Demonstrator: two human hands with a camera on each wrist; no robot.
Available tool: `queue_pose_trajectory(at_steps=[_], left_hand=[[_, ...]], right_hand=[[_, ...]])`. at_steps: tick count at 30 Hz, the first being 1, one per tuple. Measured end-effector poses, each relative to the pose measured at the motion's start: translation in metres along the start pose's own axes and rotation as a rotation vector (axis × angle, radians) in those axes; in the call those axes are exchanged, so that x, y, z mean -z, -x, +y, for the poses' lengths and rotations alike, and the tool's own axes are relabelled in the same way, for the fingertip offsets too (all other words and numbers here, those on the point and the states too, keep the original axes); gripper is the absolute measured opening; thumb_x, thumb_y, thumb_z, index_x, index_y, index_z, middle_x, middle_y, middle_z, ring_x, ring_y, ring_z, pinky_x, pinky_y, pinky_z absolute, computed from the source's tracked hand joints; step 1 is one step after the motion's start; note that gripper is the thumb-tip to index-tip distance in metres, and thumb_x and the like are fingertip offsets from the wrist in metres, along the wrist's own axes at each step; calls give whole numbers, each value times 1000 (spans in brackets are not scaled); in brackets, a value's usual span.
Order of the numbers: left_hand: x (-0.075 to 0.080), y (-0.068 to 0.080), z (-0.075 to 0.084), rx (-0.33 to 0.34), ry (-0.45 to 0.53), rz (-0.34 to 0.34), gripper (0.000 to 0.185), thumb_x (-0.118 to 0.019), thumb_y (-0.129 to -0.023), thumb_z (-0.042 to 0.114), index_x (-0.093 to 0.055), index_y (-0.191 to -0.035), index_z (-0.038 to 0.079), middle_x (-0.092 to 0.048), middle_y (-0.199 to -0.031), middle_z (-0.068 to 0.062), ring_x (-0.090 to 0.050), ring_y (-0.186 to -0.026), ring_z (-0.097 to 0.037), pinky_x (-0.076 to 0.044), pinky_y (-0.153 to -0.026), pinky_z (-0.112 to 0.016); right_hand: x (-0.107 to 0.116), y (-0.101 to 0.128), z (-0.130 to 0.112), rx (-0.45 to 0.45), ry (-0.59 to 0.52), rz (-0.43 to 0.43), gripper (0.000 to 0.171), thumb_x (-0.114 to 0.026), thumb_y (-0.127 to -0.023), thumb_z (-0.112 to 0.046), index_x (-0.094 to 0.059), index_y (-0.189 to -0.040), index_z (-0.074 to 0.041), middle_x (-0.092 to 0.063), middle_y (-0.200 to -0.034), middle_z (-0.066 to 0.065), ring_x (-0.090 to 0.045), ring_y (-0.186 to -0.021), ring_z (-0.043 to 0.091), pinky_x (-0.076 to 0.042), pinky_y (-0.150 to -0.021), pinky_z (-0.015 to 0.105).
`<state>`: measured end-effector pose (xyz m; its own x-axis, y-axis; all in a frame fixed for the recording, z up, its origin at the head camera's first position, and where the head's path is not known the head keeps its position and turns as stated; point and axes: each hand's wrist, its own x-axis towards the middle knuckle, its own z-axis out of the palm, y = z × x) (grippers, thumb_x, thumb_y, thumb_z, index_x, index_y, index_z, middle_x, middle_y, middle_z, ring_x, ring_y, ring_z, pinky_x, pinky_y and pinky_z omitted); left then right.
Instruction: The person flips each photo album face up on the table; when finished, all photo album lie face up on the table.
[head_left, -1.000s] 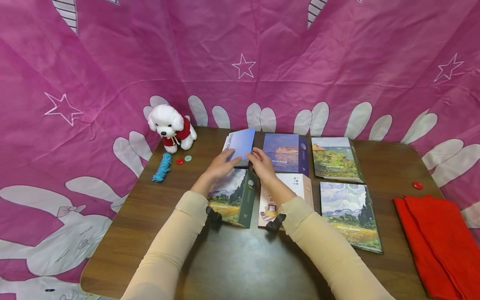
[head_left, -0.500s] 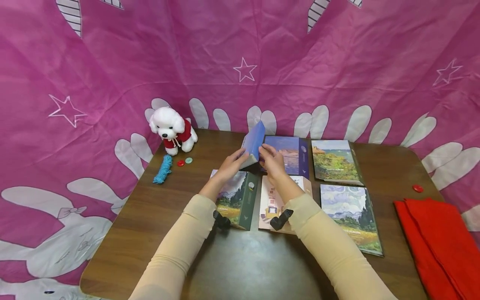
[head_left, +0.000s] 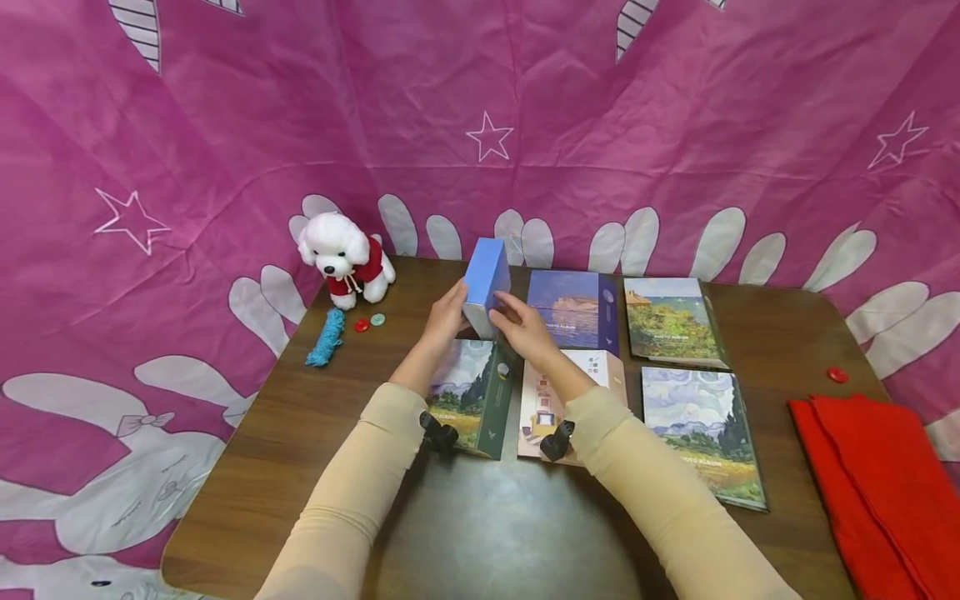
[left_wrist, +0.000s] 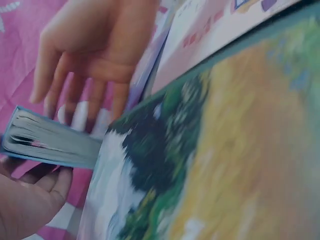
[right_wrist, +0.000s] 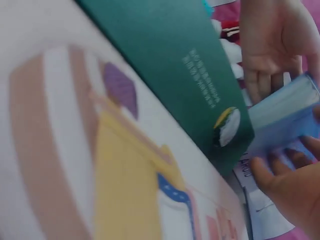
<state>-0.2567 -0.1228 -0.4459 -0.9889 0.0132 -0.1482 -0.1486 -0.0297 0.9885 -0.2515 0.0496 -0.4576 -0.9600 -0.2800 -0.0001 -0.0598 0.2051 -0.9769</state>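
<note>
A small thick blue album [head_left: 486, 279] stands upright above the back left of the table, its pale page edges showing. My left hand [head_left: 444, 321] grips its left side; in the right wrist view the left hand's fingers [right_wrist: 265, 82] go behind the album. My right hand [head_left: 528, 333] is at the album's right side, fingers loosely extended; in the left wrist view its fingers [left_wrist: 97, 95] hang loose beside the album. Whether they touch it is hard to tell. In front lies a green-spined photo album [head_left: 468, 396] with a landscape cover. A white printed cover [right_wrist: 262, 200] shows below the blue album.
A pink illustrated album [head_left: 540, 408], a purple album [head_left: 562, 308] and two more landscape albums [head_left: 667, 321] lie to the right. A toy dog [head_left: 345, 258], blue yarn [head_left: 326, 337] and buttons [head_left: 362, 325] are at left. A red cloth [head_left: 885, 492] is at right.
The blue album has turned from a slanted cover-up pose to upright and shifted slightly left since half a second ago. My right hand has moved slightly left and its fingers have loosened.
</note>
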Motion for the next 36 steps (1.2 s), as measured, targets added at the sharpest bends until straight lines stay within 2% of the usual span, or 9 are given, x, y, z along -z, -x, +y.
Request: queue_pose_trajectory(at_steps=[4,6,11,15,19,23,27,31,36], left_hand=[[12,-7,-2,1,-16,53,51,-45,-110,27,-39,-155,4,-50,-148,-22,-53,-132,-34,-48,-106,-46],[19,-10,-4,20,-69,64,52,-47,-109,25,-38,-155,2,-49,-150,-22,-53,-132,-33,-47,-106,-45],[38,-13,-6,79,-231,50,59,-48,-108,30,-33,-157,2,-37,-159,-17,-37,-145,-31,-33,-118,-43],[47,-14,-7,80,-247,6,63,-48,-108,34,-28,-159,4,-29,-164,-14,-25,-151,-31,-24,-122,-44],[49,-13,-5,43,-248,23,62,-48,-108,34,-29,-159,5,-31,-164,-13,-28,-150,-30,-25,-122,-45],[43,-10,0,-42,-311,68,59,-49,-107,33,-34,-157,4,-36,-161,-14,-32,-149,-28,-27,-121,-42],[29,-2,4,-127,-361,54,58,-50,-107,32,-37,-156,5,-38,-160,-13,-33,-148,-30,-30,-120,-43],[8,8,6,-187,-401,-26,56,-50,-107,33,-39,-155,7,-39,-159,-13,-34,-148,-31,-31,-119,-44],[-19,19,4,-202,-466,-152,56,-52,-106,38,-43,-155,12,-41,-158,-14,-38,-145,-32,-33,-118,-44]], right_hand=[[1,1,3,-16,63,-112,65,-57,-103,-41,-35,-159,-16,-33,-162,11,-31,-149,32,-33,-118,47],[2,2,3,-22,67,-141,66,-56,-103,-42,-34,-159,-16,-31,-164,11,-28,-150,31,-29,-120,48],[6,5,5,-15,60,-189,64,-50,-105,-39,-31,-160,-13,-27,-165,12,-25,-152,29,-26,-121,49],[12,5,6,2,-70,-179,60,-46,-107,-30,-29,-159,-4,-29,-163,18,-29,-150,33,-26,-121,48],[26,10,3,32,-160,-111,57,-46,-108,-24,-31,-156,3,-32,-160,23,-32,-147,36,-27,-121,46],[43,19,-2,56,-110,-2,56,-48,-107,-27,-36,-155,0,-39,-157,22,-35,-146,34,-27,-121,45],[59,32,-5,45,12,94,57,-53,-106,-33,-41,-153,-5,-46,-153,17,-39,-144,31,-31,-119,42],[80,48,-3,40,119,140,58,-55,-105,-32,-40,-154,-5,-47,-153,17,-42,-143,31,-35,-117,43],[108,60,3,8,98,189,58,-53,-106,-28,-34,-156,-4,-42,-156,20,-37,-145,33,-32,-119,46]])
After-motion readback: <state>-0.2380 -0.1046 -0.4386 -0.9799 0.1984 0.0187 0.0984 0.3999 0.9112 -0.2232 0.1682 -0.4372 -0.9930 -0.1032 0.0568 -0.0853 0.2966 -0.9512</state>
